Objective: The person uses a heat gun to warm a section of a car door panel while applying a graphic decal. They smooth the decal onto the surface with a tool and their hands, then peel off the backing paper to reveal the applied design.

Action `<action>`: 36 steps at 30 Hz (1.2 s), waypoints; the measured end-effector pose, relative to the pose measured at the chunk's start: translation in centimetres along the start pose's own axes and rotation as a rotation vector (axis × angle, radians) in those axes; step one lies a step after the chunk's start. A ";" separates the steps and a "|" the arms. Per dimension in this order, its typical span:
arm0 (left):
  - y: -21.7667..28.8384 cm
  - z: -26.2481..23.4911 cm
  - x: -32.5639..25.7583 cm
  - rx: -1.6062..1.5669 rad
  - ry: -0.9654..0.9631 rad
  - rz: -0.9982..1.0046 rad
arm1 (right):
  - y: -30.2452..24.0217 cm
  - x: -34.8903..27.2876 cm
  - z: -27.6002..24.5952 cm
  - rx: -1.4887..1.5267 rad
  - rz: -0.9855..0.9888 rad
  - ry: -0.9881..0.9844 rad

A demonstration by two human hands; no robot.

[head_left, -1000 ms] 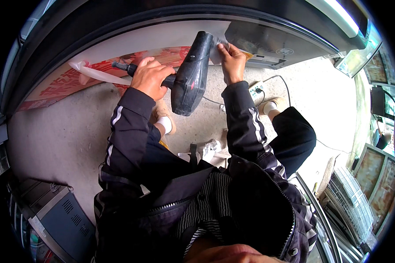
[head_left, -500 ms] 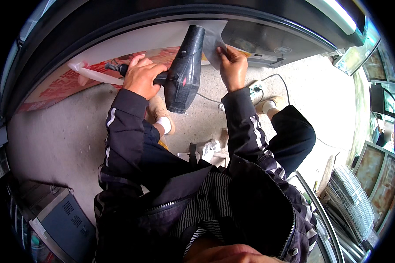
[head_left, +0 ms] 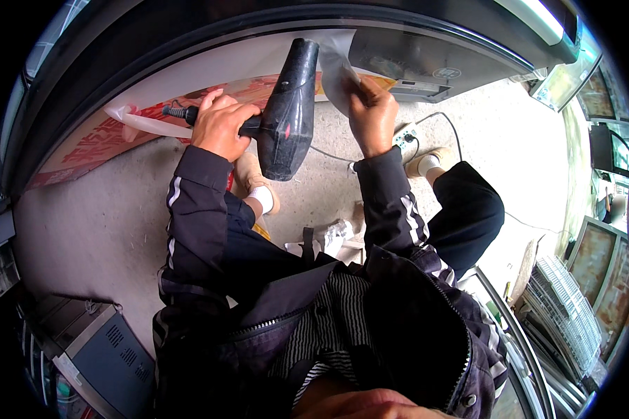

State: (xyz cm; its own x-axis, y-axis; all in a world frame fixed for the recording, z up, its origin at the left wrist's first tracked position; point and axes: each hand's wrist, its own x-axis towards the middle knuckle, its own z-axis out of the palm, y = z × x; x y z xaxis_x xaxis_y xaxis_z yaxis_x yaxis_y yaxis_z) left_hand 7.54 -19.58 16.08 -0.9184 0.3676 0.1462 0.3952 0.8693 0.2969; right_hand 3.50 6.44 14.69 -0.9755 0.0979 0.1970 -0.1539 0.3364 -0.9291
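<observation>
My left hand (head_left: pixel 221 126) is wrapped round the handle of a black hair dryer (head_left: pixel 286 119). The dryer's nozzle points away from me, at the lower front of a large dark-framed cabinet (head_left: pixel 426 59). Just right of the nozzle, my right hand (head_left: pixel 373 115) pinches the free edge of a greyish, see-through film (head_left: pixel 337 73). The film hangs bent away from the cabinet front, its upper end still against it. Left of the film the front is white (head_left: pixel 217 66); right of it the surface is dark and glossy.
A red printed sheet (head_left: pixel 98 143) and a pale curled strip (head_left: pixel 147 124) hang along the cabinet's lower left. A power strip (head_left: pixel 403 138) with a black cord lies on the concrete floor by my right foot. A grey metal box (head_left: pixel 112 356) stands lower left, wire racks (head_left: pixel 562 304) at right.
My right hand has drawn the film slightly toward me, and more of it hangs away from the cabinet. The hair dryer stays almost in place, its nozzle beside the film.
</observation>
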 end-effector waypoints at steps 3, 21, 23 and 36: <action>-0.1 0.0 0.0 0.005 0.010 -0.006 | 0.1 -0.1 -0.3 0.004 0.040 -0.007; -0.3 0.5 -0.5 -0.007 -0.017 -0.004 | 6.1 -6.6 -2.5 -0.267 0.303 -0.125; -0.3 1.0 -0.6 -0.022 -0.021 0.002 | 10.7 -8.2 -2.8 -0.438 0.300 -0.179; 1.3 2.2 1.5 -0.022 -0.188 0.039 | 29.9 -22.0 -4.6 -1.113 0.780 -1.111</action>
State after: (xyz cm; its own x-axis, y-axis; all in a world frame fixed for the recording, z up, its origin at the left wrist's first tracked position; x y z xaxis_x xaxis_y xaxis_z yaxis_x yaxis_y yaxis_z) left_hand 6.65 -17.19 14.57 -0.8888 0.4577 -0.0205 0.4287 0.8466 0.3154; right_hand 21.11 18.70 -15.96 -0.4707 0.0651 -0.8799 0.0688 0.9969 0.0370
